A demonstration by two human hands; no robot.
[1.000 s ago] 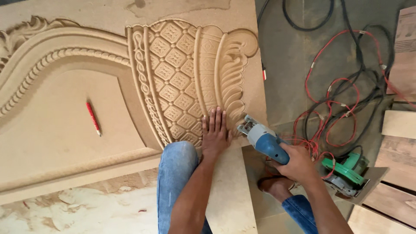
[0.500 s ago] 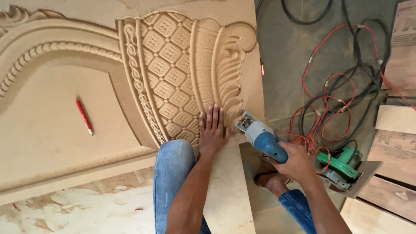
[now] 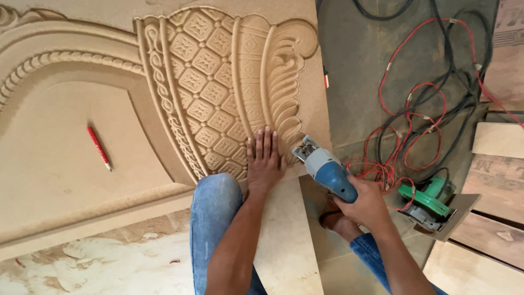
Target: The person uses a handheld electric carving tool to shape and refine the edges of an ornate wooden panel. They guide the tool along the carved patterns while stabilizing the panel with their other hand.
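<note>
Item: carved panel (image 3: 164, 109), pale board with lattice, rope and leaf relief, lying flat on the floor. A red pencil (image 3: 99, 148) rests on its plain recessed field, well apart from the hands.

Left hand (image 3: 265, 158): released, palm down and fingers straight, pressing the lower edge of the lattice carving. It grasps nothing.

Right hand (image 3: 367, 205): clenched around the rear body of a blue and grey power tool (image 3: 323, 166). The tool's front end touches the panel's right edge, just beside the left hand's fingertips (image 3: 267, 134).

Handling note: the work looks best done with the flat hand holding the panel steady, its fingers kept clear of the tool's front end, and the tool guided slowly along the edge.

Surroundings: red and black cables (image 3: 415, 104) looped on the floor; a green power saw (image 3: 428, 199) near the right hand; loose boards (image 3: 499, 139) at right.
</note>
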